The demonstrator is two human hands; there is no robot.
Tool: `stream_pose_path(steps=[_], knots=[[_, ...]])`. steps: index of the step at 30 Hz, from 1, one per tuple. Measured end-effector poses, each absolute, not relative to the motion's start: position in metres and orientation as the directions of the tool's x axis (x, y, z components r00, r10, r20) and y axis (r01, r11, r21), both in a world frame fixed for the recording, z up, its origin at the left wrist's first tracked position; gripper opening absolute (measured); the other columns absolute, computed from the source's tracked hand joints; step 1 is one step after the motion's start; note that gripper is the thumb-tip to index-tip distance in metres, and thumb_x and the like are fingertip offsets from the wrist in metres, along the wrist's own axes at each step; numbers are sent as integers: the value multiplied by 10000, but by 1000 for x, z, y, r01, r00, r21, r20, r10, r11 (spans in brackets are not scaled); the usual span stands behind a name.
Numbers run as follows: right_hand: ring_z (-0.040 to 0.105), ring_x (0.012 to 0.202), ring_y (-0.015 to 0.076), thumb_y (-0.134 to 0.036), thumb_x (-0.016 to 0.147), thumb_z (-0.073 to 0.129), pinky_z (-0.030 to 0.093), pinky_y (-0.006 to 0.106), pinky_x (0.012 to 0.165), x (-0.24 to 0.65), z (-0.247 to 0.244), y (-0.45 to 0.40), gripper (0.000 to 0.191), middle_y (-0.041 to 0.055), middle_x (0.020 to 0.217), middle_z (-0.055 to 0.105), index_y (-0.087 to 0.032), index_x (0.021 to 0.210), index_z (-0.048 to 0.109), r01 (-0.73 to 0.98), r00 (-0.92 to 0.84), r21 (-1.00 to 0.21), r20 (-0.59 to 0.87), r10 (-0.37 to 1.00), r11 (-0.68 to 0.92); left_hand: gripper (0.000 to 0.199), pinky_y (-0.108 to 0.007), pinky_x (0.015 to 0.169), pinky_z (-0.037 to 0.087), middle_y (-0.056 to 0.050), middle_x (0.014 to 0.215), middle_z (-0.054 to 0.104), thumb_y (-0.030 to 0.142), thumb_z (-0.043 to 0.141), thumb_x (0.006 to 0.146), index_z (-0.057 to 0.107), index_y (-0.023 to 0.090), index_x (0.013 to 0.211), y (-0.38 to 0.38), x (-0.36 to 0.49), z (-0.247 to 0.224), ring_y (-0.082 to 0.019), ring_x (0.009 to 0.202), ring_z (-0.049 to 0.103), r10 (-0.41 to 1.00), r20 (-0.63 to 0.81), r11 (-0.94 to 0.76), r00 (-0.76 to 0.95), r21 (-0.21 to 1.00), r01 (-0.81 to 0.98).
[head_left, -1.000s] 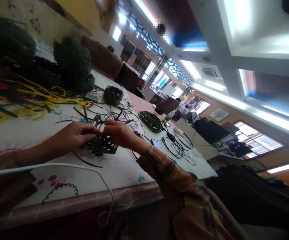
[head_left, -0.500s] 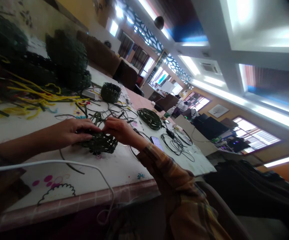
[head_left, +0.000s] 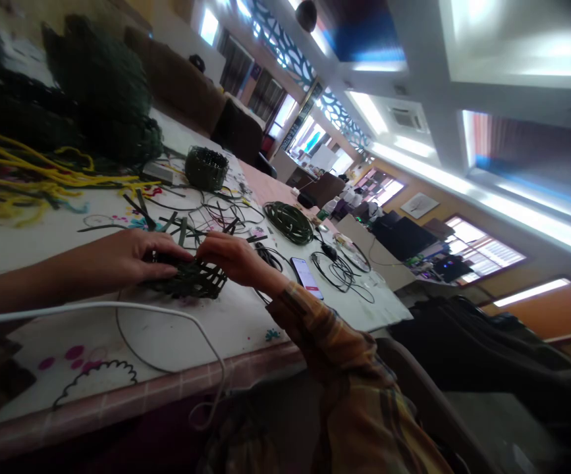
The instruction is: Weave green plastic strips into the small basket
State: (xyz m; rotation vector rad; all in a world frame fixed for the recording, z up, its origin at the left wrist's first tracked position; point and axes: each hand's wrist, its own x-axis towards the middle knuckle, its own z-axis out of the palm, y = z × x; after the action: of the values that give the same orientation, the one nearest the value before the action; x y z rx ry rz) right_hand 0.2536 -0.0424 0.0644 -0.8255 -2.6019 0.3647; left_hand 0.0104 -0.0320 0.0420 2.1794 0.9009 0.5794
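A half-woven basket [head_left: 206, 282] of dark green strips lies on the patterned tablecloth [head_left: 166, 336], with loose strip ends poking up from its far side. My left hand [head_left: 147, 257] grips its left part, thumb nearer me and fingers over the top. Close beside it, my right hand [head_left: 228, 257] is closed at the basket's upper edge, its fingertips pinched on a woven strip. What lies exactly between those fingertips is hidden. One thin strip curves from beneath the basket towards the table's front edge.
Behind the hands stands a small finished-looking dark basket [head_left: 207, 168]. Yellow strips [head_left: 33, 171] lie at the left by large dark woven shapes [head_left: 102, 85]. To the right are a coil of green strip [head_left: 289, 222], a phone [head_left: 307, 277] and loose black loops [head_left: 337, 270]. A white cable [head_left: 161, 309] crosses in front.
The camera view has shifted, so the table appears further left and slightly higher. Both hands stay on the basket, which looks tilted lower; the loose thin strip now forms a wider curve.
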Motion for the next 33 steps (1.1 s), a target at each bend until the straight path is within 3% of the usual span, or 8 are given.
stream_pose_path(steps=[9,13,17,23,25,28,33], knots=[[509,789,112,-111,949,518,397,227,753,250,63,-41,145,-2,841,517,-167,818,543,420,-785,-467,244,570,778,470,-290,689,542,-65,1011,736,521,609,785,752,244,1136,-34,8,37,-242,829,693,722,72,-474,688,776,416],[497,790,125,-118,944,512,388,238,737,247,60,-45,151,-1,832,498,-175,805,513,435,-793,-441,227,566,785,442,-312,766,542,-72,1039,731,482,584,796,760,237,1119,-31,10,23,-240,885,686,693,153,-564,704,723,398],[495,803,140,-139,984,466,382,252,736,249,59,-49,163,20,861,519,-178,839,530,517,-794,-293,187,579,804,430,-311,837,515,-71,1072,734,465,577,780,771,231,1085,-29,16,12,-237,947,675,670,265,-652,694,657,378],[474,898,207,-101,1011,380,355,340,793,250,61,-75,244,65,908,575,-178,1002,612,570,-813,181,266,518,802,424,-265,743,479,-52,905,711,481,541,798,767,198,1018,-38,23,12,-181,788,640,711,352,-661,608,629,409],[465,900,221,-135,1033,350,350,360,790,248,62,-86,274,71,886,578,-183,1007,618,580,-811,256,265,521,773,408,-257,712,465,-50,873,692,462,532,805,767,187,994,-40,24,9,-167,752,625,711,398,-680,580,598,424],[463,880,224,-133,1030,364,349,361,767,243,61,-95,263,73,892,588,-185,999,620,639,-768,253,260,585,726,392,-250,694,460,-53,889,683,437,521,824,769,189,998,-42,26,1,-158,746,620,695,451,-709,559,560,429],[494,850,208,-121,992,462,338,339,734,242,51,-91,174,72,899,614,-170,900,601,793,-599,85,293,745,604,427,-272,773,494,-78,956,700,446,505,828,771,188,1041,-45,27,-1,-183,829,645,706,486,-703,514,570,426]])
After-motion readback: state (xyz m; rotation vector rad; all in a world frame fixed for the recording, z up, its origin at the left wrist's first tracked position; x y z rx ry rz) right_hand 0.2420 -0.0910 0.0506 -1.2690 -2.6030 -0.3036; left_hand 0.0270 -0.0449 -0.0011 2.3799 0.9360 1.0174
